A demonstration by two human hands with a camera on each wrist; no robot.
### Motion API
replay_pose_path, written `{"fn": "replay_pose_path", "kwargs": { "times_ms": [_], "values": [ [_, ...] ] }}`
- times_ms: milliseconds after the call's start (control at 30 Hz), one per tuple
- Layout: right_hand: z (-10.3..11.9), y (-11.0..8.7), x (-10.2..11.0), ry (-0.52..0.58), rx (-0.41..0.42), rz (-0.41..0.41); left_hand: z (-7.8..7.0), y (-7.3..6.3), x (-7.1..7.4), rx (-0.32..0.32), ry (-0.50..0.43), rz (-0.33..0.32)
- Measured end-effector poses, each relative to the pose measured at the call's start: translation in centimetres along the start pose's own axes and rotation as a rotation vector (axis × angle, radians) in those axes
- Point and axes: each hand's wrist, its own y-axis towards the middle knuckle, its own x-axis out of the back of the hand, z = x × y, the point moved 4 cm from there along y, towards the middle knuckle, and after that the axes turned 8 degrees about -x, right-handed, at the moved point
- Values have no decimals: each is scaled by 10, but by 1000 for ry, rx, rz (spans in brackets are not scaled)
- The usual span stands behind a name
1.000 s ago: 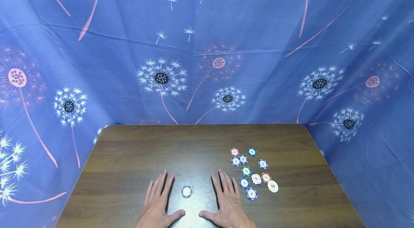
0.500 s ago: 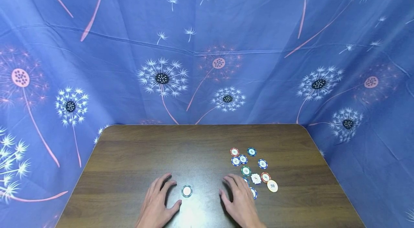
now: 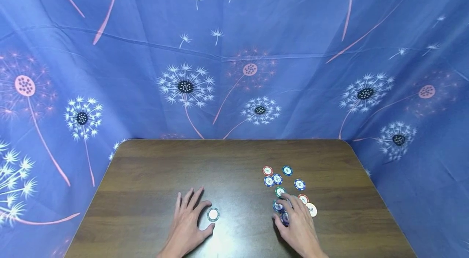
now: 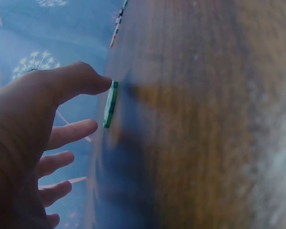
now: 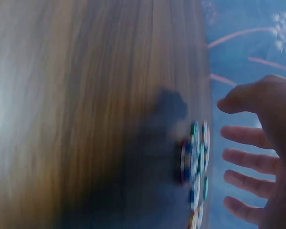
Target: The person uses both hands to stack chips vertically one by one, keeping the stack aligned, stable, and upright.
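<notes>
A single green-edged poker chip (image 3: 213,214) lies flat on the table left of the chip group. My left hand (image 3: 188,221) is beside it, thumb and index finger curved on either side. In the left wrist view the green chip (image 4: 110,105) stays on the tabletop, the nearest fingertip very close; contact is unclear. My right hand (image 3: 299,225) hovers above the chip group with fingers spread and bent, partly hiding blue-edged chips (image 3: 277,206) and a white chip (image 3: 311,210). The right wrist view shows a gap between its fingertips and the blurred chips (image 5: 195,164).
The brown wooden table (image 3: 146,176) meets a blue dandelion-print cloth (image 3: 293,46) at the back and sides. Beyond my right hand lie red-edged (image 3: 267,171), blue-edged (image 3: 287,171) and green-edged chips (image 3: 280,191). Glare shows near the front middle.
My right hand has moved right from bare table to over the chip group. My left hand has shifted slightly right, its thumb and index finger bending in around the green chip.
</notes>
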Motion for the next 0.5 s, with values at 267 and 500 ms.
{"fn": "replay_pose_path", "kwargs": {
  "times_ms": [267,500],
  "values": [
    [-28,-7,17,-74,-37,79,0,3,-6,-16,-26,-35],
    [-39,-14,16,-147,-5,115,0,2,-9,7,-43,-25]
  ]
}}
